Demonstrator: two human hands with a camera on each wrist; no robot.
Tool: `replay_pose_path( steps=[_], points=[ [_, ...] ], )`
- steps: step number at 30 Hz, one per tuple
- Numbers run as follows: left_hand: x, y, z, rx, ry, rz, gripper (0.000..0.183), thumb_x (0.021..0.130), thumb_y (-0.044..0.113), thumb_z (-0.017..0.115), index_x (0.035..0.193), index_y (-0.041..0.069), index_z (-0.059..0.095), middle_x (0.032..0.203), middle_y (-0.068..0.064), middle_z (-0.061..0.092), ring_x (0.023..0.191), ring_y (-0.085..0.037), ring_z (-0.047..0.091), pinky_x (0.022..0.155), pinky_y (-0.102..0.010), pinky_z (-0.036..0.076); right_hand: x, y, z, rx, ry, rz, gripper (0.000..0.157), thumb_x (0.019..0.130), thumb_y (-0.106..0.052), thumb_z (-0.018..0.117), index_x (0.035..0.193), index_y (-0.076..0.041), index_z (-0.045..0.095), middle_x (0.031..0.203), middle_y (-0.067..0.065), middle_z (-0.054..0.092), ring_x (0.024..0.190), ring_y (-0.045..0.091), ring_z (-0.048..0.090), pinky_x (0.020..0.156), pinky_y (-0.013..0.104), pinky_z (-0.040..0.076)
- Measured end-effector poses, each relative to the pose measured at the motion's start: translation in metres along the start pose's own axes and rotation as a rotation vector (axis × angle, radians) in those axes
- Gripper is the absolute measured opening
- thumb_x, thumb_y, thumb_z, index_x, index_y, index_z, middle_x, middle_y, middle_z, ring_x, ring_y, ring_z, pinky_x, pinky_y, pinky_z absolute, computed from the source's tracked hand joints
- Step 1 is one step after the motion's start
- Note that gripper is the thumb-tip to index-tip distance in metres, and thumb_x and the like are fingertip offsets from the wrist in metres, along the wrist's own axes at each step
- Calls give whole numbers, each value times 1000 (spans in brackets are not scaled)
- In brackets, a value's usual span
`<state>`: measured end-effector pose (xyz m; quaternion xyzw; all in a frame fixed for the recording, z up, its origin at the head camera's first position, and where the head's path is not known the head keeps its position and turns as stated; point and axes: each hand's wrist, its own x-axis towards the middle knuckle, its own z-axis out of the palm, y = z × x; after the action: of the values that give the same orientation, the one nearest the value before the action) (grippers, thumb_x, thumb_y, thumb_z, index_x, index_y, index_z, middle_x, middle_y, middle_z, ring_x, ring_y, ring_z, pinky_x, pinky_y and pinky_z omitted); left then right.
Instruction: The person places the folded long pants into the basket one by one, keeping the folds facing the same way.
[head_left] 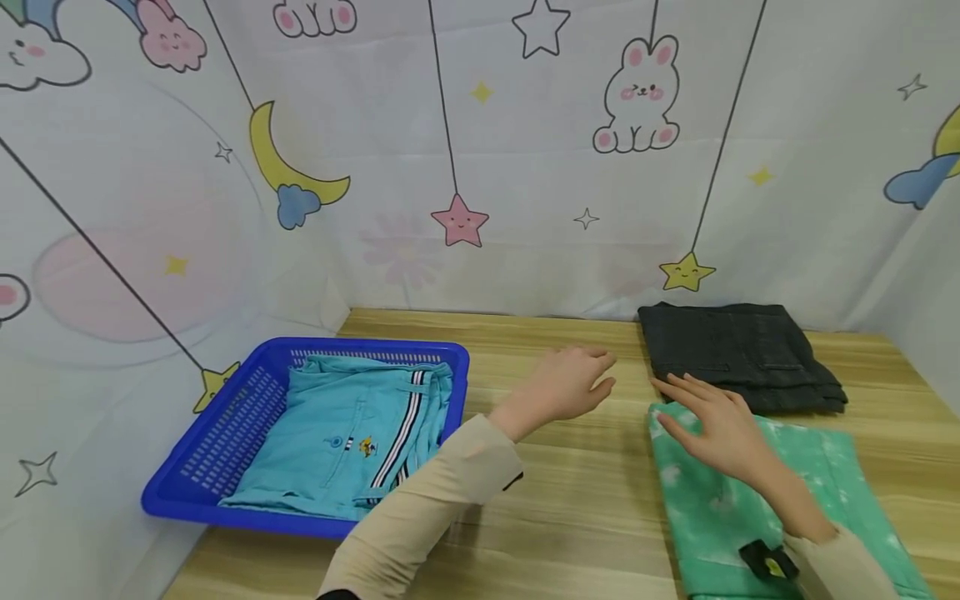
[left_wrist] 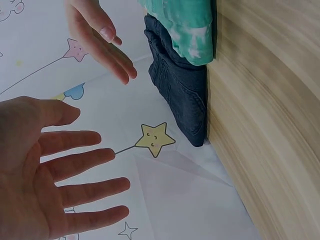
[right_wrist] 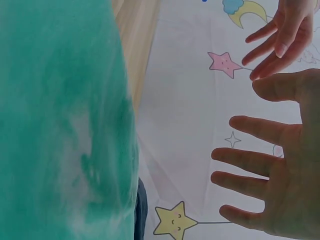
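Head view: wooden table (head_left: 555,492) against a white printed curtain (head_left: 540,258) that rises behind its far edge. Green folded cloth (head_left: 731,517), white blotches, lies toward the right edge, running down to the near side. Dark folded garment (head_left: 738,350) just beyond it, by the far right corner; cannot tell whether the two touch.

Right hand (head_left: 716,433) above the far left corner of the green cloth, fingers straight, thumb out to the side. Right wrist view shows the digits spread and apart from the cloth. Small black object (head_left: 768,560) at the cuff.

Left hand (head_left: 562,387) raised over bare table between basket and green cloth, nearer the far edge. Left wrist view: palm showing, fingers straight, fanned apart. The hands stand well apart, both in pale sleeves.

Blue plastic basket (head_left: 232,417), perforated walls, at the table's left edge. Inside, a folded turquoise garment (head_left: 315,442) with a dark-and-white striped band and small motifs; left forearm crosses in front of the basket's near right corner.
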<state>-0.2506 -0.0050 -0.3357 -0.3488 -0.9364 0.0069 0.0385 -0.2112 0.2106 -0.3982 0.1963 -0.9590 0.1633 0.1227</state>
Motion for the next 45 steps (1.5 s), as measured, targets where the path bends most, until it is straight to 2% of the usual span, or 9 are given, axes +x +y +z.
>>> replay_pose_path(
  steps=[4, 11, 15, 18, 26, 30, 35, 41, 45],
  points=[
    [2, 3, 4, -28, -13, -15, 34, 94, 32, 41, 123, 19, 52, 123, 5, 56, 98, -12, 60, 69, -27, 52, -4, 3, -4, -21, -19, 15, 50, 84, -36, 58, 127, -12, 50, 130, 20, 47, 120, 39, 40, 88, 61, 29],
    [1, 9, 10, -41, -30, -68, 33, 93, 32, 42, 123, 21, 53, 124, 5, 56, 94, -11, 62, 57, -25, 49, -10, 12, -8, -48, -25, 23, 48, 83, -36, 58, 125, -13, 52, 129, 20, 49, 118, 40, 42, 86, 62, 31],
    [-3, 12, 12, -34, -4, -85, 24, 93, 30, 44, 105, 19, 61, 98, 4, 64, 68, -9, 59, 43, -21, 38, -12, 15, -10, -55, -55, 25, 48, 84, -38, 57, 126, -14, 52, 129, 20, 48, 117, 41, 43, 85, 63, 30],
    [-5, 13, 14, -25, 15, -106, 20, 92, 30, 45, 90, 17, 60, 83, 3, 63, 58, -11, 53, 41, -23, 35, -12, 14, -12, -69, -74, 30, 47, 85, -39, 56, 126, -14, 52, 129, 20, 49, 115, 41, 44, 83, 63, 31],
    [-9, 19, 16, -24, 52, -160, 21, 91, 30, 47, 80, 17, 58, 74, 4, 60, 51, -10, 46, 39, -22, 32, -17, 15, -13, -94, -87, 30, 47, 85, -39, 56, 125, -14, 53, 126, 21, 50, 112, 41, 47, 82, 63, 33],
    [-12, 23, 17, -65, 60, -164, 19, 91, 30, 47, 86, 17, 60, 82, 3, 64, 53, -10, 50, 40, -22, 33, -19, 18, -14, -110, -84, 28, 47, 84, -39, 57, 125, -15, 53, 126, 21, 51, 112, 41, 47, 82, 62, 33],
    [-12, 26, 20, -134, 42, -172, 23, 92, 29, 46, 103, 16, 62, 101, 1, 66, 66, -11, 59, 44, -21, 40, -21, 22, -17, -129, -80, 27, 48, 83, -39, 58, 124, -14, 54, 125, 22, 51, 111, 41, 48, 80, 62, 34],
    [-12, 27, 28, -196, 37, -181, 33, 92, 30, 45, 121, 16, 56, 121, 1, 58, 99, -13, 61, 61, -23, 52, -24, 27, -22, -141, -83, 33, 49, 83, -40, 58, 123, -13, 54, 125, 21, 51, 110, 41, 49, 80, 62, 34],
    [-12, 28, 34, -233, 59, -175, 34, 92, 29, 45, 122, 14, 55, 123, -1, 57, 106, -13, 58, 72, -25, 53, -26, 30, -24, -152, -92, 37, 49, 83, -40, 57, 124, -12, 54, 125, 22, 51, 109, 42, 49, 79, 62, 35]
  ],
)
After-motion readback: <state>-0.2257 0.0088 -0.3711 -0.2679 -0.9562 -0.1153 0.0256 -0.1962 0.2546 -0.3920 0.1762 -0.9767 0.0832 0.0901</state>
